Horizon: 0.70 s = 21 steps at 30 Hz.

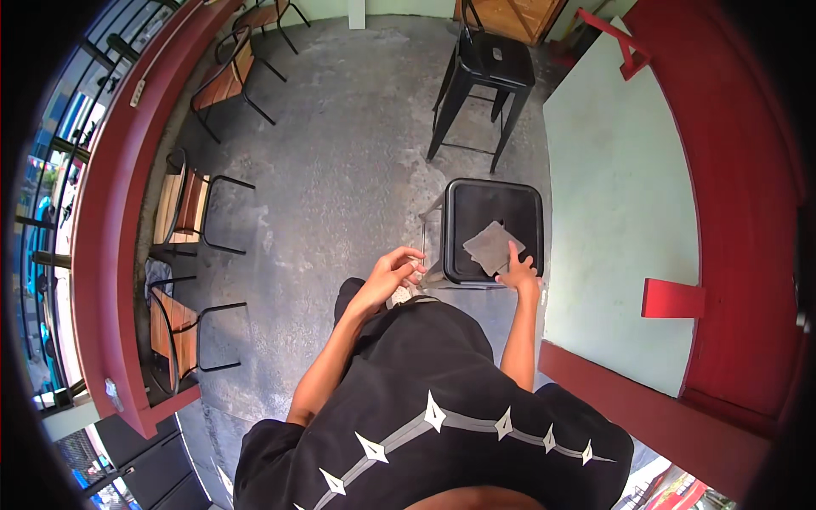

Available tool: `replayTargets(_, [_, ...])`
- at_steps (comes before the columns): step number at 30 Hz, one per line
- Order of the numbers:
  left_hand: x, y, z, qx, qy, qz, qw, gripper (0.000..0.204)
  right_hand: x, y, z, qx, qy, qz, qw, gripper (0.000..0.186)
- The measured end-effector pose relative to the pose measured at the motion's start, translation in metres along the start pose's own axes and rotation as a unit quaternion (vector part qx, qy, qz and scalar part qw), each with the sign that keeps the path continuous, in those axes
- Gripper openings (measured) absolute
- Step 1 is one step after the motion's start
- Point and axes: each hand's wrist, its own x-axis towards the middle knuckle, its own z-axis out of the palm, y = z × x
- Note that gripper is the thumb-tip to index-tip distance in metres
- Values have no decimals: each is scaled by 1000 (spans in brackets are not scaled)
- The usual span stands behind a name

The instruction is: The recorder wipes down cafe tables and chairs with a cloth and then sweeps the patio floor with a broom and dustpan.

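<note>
A folded grey-brown cloth [491, 246] lies on the black square seat of a metal stool [476, 201] in front of me. My right hand [518, 274] is at the near right part of that seat, fingers spread, the index fingertip resting on the cloth's right edge. To the left of the stool, my left hand [395, 274] hovers in the air. Its fingers are loosely bent and apart, and I see nothing held in them.
A taller black stool [495, 59] stands beyond the first one. Wood-seated metal chairs [180, 208] line the left side beside a red ledge [109, 212] and a barred window. At right is a pale green panel [625, 204] with red brackets [671, 299]. The floor [323, 153] is grey concrete.
</note>
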Motion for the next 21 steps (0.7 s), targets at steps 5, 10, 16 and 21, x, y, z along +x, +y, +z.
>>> replayTargets(5, [78,19,-57,-73,0,-59,996,22,64,-41,12,220,30,-105,969,53])
replayTargets(10, [165,79,-135,-52,-6,-40,998,23,134,-175,-5,177,-168,-217,945,42])
replayTargets(16, [283,189,-251,-46,98,23,994,20,188,-325,-100,220,-161,-362,892,40])
replayTargets(21, [381,269,-291,-25,65,61,996,19,250,-359,-166,364,-97,-298,877,36])
